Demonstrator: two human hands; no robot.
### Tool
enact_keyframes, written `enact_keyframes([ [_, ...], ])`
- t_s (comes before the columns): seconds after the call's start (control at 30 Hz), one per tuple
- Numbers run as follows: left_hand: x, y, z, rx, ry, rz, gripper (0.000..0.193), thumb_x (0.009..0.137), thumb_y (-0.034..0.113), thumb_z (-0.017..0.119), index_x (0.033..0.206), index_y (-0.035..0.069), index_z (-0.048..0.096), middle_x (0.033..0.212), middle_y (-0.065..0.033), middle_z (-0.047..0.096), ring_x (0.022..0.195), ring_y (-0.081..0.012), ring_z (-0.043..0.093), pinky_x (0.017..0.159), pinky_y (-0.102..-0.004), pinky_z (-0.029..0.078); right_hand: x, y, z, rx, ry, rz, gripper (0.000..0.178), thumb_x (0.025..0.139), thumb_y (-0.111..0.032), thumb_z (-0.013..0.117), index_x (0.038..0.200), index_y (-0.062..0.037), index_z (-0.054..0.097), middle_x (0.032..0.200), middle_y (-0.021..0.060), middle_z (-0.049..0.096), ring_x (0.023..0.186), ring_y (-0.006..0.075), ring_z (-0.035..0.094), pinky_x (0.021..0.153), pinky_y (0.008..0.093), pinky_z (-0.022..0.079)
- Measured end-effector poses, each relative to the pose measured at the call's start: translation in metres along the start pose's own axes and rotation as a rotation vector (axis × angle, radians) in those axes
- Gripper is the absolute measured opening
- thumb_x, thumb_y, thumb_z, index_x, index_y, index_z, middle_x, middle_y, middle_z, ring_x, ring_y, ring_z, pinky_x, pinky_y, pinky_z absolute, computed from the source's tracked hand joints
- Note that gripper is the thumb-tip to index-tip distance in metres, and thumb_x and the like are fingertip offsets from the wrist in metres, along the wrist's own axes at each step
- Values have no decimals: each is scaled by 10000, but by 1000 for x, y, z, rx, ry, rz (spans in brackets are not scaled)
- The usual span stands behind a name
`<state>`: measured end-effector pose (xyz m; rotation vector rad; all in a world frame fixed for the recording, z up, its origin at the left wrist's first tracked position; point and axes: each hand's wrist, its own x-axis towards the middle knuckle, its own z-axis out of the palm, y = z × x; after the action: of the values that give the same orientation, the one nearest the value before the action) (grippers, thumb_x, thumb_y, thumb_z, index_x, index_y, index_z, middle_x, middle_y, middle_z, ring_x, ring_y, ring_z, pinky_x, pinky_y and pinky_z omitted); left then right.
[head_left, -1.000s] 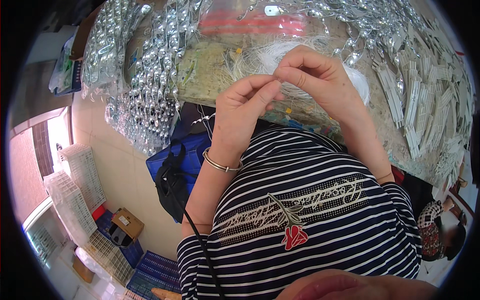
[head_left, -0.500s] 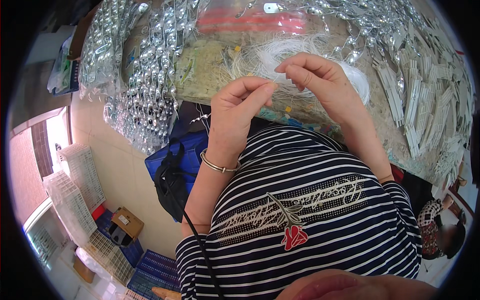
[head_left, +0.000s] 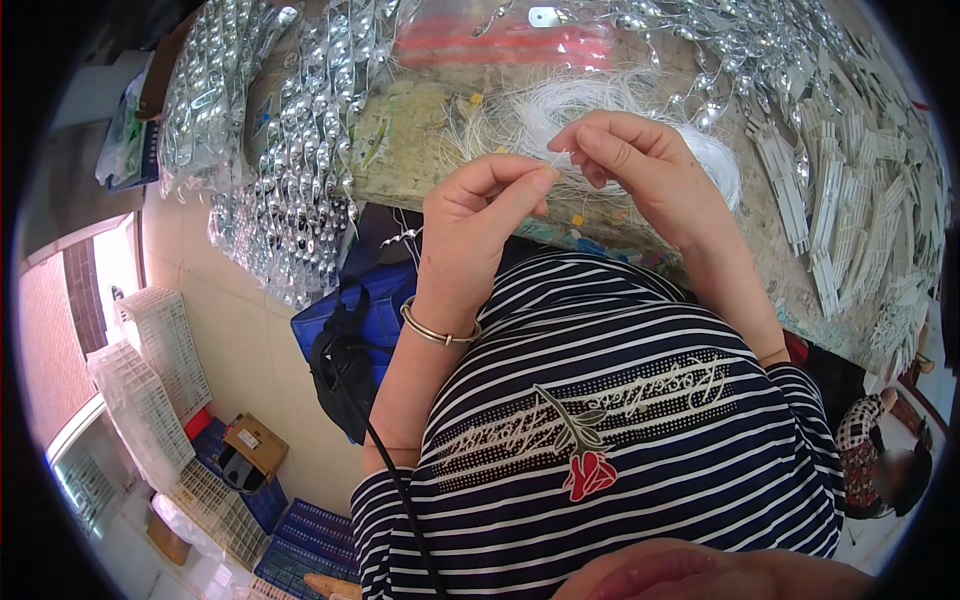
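Observation:
My left hand (head_left: pixel 478 215) and my right hand (head_left: pixel 637 170) meet in front of my chest, fingertips pinched together on a thin clear strand (head_left: pixel 562 162) of fishing line. The strand comes from a loose white bundle of line (head_left: pixel 600 105) lying on the workbench (head_left: pixel 420 140) just behind my hands. My left wrist wears a metal bangle (head_left: pixel 438 330). Both hands hover above the bench's front edge. Whether anything small hangs on the strand is too fine to tell.
Heaps of shiny silver twisted lures (head_left: pixel 290 170) hang over the bench's left side and lie along its back (head_left: pixel 720 40). White plastic strips (head_left: pixel 850 220) are piled at right. A red-striped clear bag (head_left: pixel 500 45) lies behind. White crates (head_left: pixel 150 390), blue crates (head_left: pixel 310 540) and a cardboard box (head_left: pixel 250 445) stand on the floor.
Both hands have stayed pinched on the strand. They shifted slightly, with the fingertips working the line; the left hand's fingers straightened a little toward the right hand.

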<state>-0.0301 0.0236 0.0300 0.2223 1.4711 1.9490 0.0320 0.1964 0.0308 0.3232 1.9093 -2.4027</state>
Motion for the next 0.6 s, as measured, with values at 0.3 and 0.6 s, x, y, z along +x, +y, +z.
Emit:
enact_keyframes([
  [0.3,0,0,0,33,-11,14,110,842,54,604,917,-8,655,720,-6,600,632,-52,490,591,-184,372,0,-3,8,9,64,15,153,872,-149,598,919,-17,658,764,-28,557,686,53,448,643,200,379],
  [0.6,0,-1,-1,25,-2,7,115,845,60,608,927,-5,653,721,-3,595,626,-50,482,586,-181,364,0,-3,9,-31,78,-22,119,868,-143,607,856,-28,633,739,-40,529,679,52,437,639,197,371],
])
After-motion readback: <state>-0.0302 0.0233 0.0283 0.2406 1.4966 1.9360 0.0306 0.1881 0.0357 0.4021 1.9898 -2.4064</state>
